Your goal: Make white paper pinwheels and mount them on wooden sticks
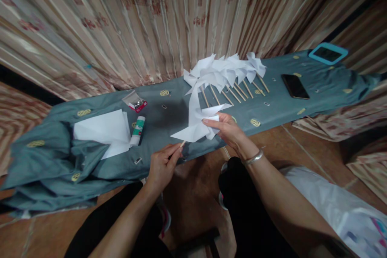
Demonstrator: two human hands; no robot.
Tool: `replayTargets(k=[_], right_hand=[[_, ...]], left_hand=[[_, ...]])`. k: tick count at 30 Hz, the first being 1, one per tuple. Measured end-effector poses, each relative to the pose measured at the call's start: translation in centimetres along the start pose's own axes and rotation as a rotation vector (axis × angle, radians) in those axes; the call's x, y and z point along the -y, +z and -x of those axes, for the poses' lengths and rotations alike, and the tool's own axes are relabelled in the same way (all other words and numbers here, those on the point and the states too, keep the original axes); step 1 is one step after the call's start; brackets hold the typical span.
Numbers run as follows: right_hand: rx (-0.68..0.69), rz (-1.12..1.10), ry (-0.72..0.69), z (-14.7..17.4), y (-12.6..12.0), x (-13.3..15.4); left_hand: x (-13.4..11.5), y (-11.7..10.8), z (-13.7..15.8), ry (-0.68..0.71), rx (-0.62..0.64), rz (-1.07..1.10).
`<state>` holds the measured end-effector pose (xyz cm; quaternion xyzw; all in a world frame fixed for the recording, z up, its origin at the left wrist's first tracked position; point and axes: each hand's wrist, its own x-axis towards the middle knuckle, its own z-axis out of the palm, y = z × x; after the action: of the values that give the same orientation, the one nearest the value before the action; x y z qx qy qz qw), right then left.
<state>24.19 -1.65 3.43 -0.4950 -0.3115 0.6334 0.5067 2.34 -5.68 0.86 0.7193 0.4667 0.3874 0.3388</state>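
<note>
A white paper pinwheel (196,124) is held over the front edge of the cloth-covered bench. My left hand (165,165) is closed around its thin wooden stick (182,144), most of which is hidden in the fingers. My right hand (226,129) pinches the paper near the pinwheel's centre, thumb on top. Just behind it, several finished-looking white pinwheels (211,70) lie overlapping in a row, their wooden sticks (228,97) pointing toward me.
On the left lie white paper sheets (99,129), a green-and-white glue stick (138,130) and an open small box (137,102) of metal pins. To the right are a dark phone (295,86) and a blue-framed tablet (328,53). A whitish plastic bag (317,189) sits on the floor.
</note>
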Motion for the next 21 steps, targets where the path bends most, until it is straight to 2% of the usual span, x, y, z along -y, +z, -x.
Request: replayTargets(k=[11, 18, 21], right_hand=[[0.015, 0.095, -0.168, 0.71, 0.09, 0.37], [-0.023, 0.078, -0.162, 0.96, 0.32, -0.19], [-0.029, 0.044, -0.155, 0.81, 0.51, -0.35]], left_hand=[[-0.24, -0.51, -0.09, 0.130, -0.027, -0.063], [-0.45, -0.53, 0.18, 0.167, -0.037, -0.085], [-0.33, -0.35, 0.13, 0.137, -0.032, -0.065]])
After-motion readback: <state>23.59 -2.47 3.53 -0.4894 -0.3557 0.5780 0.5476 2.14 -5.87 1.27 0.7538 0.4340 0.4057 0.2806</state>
